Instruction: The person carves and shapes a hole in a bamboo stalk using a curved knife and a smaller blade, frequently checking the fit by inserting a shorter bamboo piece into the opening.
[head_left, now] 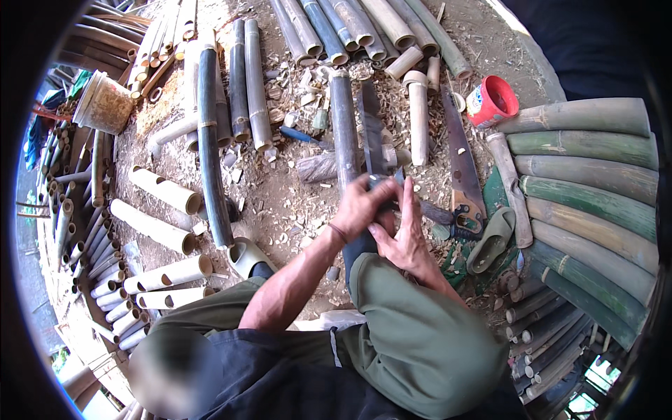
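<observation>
A long dark bamboo tube [344, 126] runs away from between my legs, its near part beside and partly behind my hands. Over it, my left hand [360, 210] is closed, its fingers curled round something dark that I cannot make out. Close against it is my right hand [409, 241], with fingers stretched out and the thumb toward the left hand. Just beyond the hands, a broad dark blade [370, 122] lies to the right of the tube; its near end is hard to follow. A short wooden log [318, 168] lies crosswise by the tube.
A handsaw [467, 164], a pale bamboo piece [418, 119] and a red bucket [497, 98] are on the right, near stacked bamboo [588, 168]. A blue-handled tool [297, 134] lies among shavings. Cut tubes [150, 227] and a dirty white bucket [105, 103] are left.
</observation>
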Motion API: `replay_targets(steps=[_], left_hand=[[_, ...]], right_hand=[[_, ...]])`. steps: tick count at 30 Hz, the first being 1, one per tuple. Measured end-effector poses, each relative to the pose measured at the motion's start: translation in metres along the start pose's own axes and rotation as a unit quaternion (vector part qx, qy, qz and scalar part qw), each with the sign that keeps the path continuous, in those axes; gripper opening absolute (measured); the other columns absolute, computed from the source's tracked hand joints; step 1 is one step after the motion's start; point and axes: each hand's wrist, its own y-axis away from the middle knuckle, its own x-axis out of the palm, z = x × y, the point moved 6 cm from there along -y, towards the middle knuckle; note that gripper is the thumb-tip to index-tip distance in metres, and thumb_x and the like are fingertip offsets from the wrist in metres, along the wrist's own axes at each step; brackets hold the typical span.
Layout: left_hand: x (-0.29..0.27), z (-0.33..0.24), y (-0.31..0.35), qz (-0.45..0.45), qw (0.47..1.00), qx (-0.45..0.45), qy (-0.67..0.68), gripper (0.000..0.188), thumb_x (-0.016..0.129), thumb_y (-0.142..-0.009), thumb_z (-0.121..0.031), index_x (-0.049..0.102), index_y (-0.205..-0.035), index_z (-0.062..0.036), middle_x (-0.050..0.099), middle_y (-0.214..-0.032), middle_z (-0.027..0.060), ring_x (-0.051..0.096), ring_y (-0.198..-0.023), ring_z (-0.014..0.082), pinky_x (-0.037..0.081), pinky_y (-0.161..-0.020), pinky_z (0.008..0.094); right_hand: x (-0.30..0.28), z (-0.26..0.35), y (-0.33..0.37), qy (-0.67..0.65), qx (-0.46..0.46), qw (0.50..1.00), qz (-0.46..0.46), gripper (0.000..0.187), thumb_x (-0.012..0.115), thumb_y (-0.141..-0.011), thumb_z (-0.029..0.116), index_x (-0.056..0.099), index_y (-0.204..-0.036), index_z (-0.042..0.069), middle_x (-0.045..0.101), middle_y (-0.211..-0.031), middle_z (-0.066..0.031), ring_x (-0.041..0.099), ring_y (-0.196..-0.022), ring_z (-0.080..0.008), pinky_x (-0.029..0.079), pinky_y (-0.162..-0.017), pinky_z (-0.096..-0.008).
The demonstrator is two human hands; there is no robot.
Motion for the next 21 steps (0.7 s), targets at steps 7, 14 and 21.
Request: replay_targets(steps=[7,14,21], left_hand=[[-0.198,-0.021,-0.044,-0.030,0.975,-0.028,-0.220,0.035,0.072,-0.087,-0.025,0.062,-0.111,-0.0024,0.068,-0.091,0.0087,0.063,-0.070,0.0138,0.055,-0.063,0.0302],[-0.223,-0.035,-0.059,0.035,0.764,-0.036,-0.643,0.074,0.051,-0.080,-0.080,0.075,-0.079,-0.0094,0.059,-0.056,0.0117,0.061,-0.055,0.0281,0.047,-0.056,0.0423],[-0.248,-0.015,-0.066,0.053,0.746,-0.050,-0.662,0.077,0.047,-0.079,-0.084,0.073,-0.072,-0.0118,0.051,-0.048,0.0055,0.054,-0.047,0.0216,0.041,-0.049,0.0405]], right_hand=[[-0.021,-0.126,0.194,0.195,0.387,0.887,0.159,0.104,0.084,-0.069,0.031,0.024,-0.147,-0.002,0.037,-0.141,-0.0294,0.040,-0.129,-0.0442,0.033,-0.108,-0.0504],[-0.027,-0.151,0.235,0.121,0.465,0.854,0.200,0.101,0.085,-0.062,0.027,0.032,-0.146,0.012,0.043,-0.140,-0.0241,0.045,-0.126,-0.0444,0.041,-0.103,-0.0487],[-0.067,-0.099,0.121,-0.287,0.503,0.788,0.212,0.087,0.079,-0.071,0.023,0.036,-0.142,-0.003,0.061,-0.116,-0.0114,0.059,-0.106,-0.0210,0.047,-0.096,-0.0350]])
